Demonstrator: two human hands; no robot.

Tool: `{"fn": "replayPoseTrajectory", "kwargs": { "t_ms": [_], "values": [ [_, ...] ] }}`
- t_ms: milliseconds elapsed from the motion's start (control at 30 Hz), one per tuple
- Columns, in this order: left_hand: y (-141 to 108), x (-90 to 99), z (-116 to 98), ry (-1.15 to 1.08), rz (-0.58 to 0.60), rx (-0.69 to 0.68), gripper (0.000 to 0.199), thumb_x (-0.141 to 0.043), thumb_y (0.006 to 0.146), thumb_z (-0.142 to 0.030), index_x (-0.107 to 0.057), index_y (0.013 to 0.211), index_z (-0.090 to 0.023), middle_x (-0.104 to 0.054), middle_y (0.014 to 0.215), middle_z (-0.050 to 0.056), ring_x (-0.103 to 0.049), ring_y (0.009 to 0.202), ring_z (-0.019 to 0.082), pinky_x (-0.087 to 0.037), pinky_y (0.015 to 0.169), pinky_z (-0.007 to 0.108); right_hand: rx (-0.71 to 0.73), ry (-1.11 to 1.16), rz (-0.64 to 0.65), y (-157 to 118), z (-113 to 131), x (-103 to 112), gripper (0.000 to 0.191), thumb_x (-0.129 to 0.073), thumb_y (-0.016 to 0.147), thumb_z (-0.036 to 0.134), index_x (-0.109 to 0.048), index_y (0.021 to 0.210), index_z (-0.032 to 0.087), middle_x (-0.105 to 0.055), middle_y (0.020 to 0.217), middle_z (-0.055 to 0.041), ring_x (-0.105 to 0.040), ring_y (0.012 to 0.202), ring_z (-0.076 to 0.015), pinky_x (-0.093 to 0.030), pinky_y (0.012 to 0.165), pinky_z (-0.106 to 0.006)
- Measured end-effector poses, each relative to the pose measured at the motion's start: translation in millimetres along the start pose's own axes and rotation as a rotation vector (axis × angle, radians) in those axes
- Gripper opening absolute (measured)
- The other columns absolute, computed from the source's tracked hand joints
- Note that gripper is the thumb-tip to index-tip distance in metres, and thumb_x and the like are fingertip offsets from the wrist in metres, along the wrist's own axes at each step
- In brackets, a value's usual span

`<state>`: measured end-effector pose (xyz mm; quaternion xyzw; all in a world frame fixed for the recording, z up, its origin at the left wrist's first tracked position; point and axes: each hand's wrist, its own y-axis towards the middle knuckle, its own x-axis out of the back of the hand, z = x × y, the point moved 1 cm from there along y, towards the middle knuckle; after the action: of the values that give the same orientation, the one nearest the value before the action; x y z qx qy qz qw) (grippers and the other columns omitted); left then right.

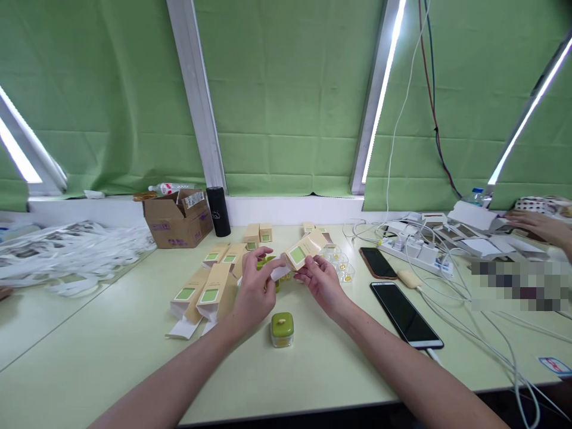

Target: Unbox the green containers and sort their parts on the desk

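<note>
My right hand [322, 285] grips a small beige carton [305, 249] with a green label, tilted above the table, its white flap out towards the left. My left hand [258, 288] is beside that flap, fingers bent and apart; the index fingertip reaches the flap, though I cannot tell if it presses on it. Below both hands a small clear jar with a green lid [282, 329] stands upright. Several similar cartons [217, 290] lie to the left with their flaps open. Behind my hands, green lids [267, 262] and clear jars [342, 265] are partly hidden.
More cartons [258, 233] stand at the back. A cardboard box [179, 219], a black flask [218, 211] and white strips [67, 256] are on the left. Two phones [404, 314], a power strip [417, 256] and loose cables lie right. Another person's hand [538, 225] is far right.
</note>
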<state>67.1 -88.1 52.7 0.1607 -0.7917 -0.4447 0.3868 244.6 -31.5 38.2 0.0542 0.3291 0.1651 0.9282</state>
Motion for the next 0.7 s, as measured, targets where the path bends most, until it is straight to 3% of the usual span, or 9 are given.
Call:
{"fn": "replayPoseTrajectory", "kwargs": {
  "t_ms": [167, 400, 500, 700],
  "values": [
    [-1.7, 0.4, -4.3, 0.126, 0.032, -0.139, 0.061, -0.05, 0.081, 0.006, -0.073, 0.122, -0.033, -0.049, 0.133, 0.011, -0.048, 0.13, 0.031, -0.05, 0.106, 0.053, 0.019, -0.016, 0.007, -0.8, -0.2, 0.0, 0.051, -0.093, 0.072, 0.055, -0.062, 0.095, 0.022, -0.08, 0.095, -0.0056, -0.071, 0.073, -0.017, -0.055, 0.065, -0.03],
    [0.1, 0.9, -4.9, 0.237, -0.032, -0.067, 0.044, -0.06, 0.089, -0.008, -0.07, 0.127, -0.028, -0.057, 0.129, 0.013, -0.051, 0.125, 0.035, -0.045, 0.106, 0.057, 0.019, -0.008, -0.061, 0.2, 2.6, 1.6, 0.056, -0.096, 0.067, 0.054, -0.057, 0.094, 0.024, -0.077, 0.088, -0.0021, -0.069, 0.076, -0.0174, -0.05, 0.061, -0.028],
    [1.1, 0.1, -2.1, 0.221, -0.048, -0.033, 0.039, -0.063, 0.093, -0.017, -0.071, 0.13, -0.029, -0.06, 0.128, 0.013, -0.052, 0.123, 0.035, -0.044, 0.106, 0.056, 0.03, -0.017, -0.067, -1.3, 2.8, -0.3, 0.055, -0.096, 0.067, 0.052, -0.058, 0.096, 0.025, -0.078, 0.094, -0.0014, -0.067, 0.074, -0.0156, -0.048, 0.059, -0.026],
    [0.0, -2.9, -2.4, 0.134, 0.031, -0.056, 0.032, -0.058, 0.097, -0.017, -0.075, 0.122, -0.029, -0.059, 0.133, 0.012, -0.049, 0.126, 0.033, -0.044, 0.108, 0.056, 0.026, -0.045, -0.053, -2.8, -0.3, -1.6, 0.055, -0.094, 0.07, 0.052, -0.062, 0.106, 0.025, -0.078, 0.095, -0.0014, -0.066, 0.07, -0.0146, -0.048, 0.057, -0.025]
  ]
}}
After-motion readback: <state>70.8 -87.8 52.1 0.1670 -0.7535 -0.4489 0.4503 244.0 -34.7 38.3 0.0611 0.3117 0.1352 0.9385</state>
